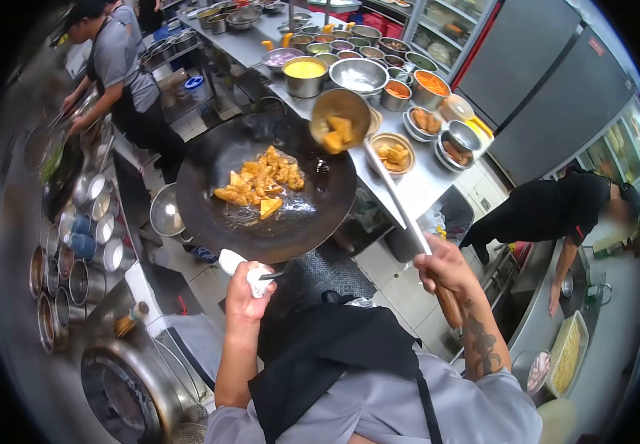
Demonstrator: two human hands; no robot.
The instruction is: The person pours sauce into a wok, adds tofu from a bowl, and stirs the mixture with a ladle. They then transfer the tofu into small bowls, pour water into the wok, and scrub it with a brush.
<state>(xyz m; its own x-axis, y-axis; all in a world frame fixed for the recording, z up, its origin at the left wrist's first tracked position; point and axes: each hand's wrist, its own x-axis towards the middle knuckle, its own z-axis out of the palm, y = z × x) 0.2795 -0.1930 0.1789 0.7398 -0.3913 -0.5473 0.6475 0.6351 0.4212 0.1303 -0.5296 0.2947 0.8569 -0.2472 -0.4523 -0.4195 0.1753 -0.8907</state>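
Note:
My left hand (pixel 244 296) is closed on a wok (pixel 320 211) by its edge or handle, with a white cloth (pixel 259 283) in the grip. The dark wok is raised and tilted, and glazed golden-brown pieces (pixel 264 177) lie in it in a shiny sauce. My right hand (pixel 447 268) grips the wooden end of a long-handled ladle (pixel 344 109). Several golden chunks (pixel 339 135) sit in the ladle's bowl, above the wok's far right edge. Close to the ladle, a bowl (pixel 409 163) on the steel table holds similar pieces.
The steel table (pixel 372 185) bears a yellow-filled pot (pixel 305 74), a metal bowl (pixel 357 76) and several ingredient containers. One co-worker (pixel 131 74) works at the left; another (pixel 557 211) leans over the right counter. Several metal pots (pixel 87 281) and a round burner (pixel 124 396) are at lower left.

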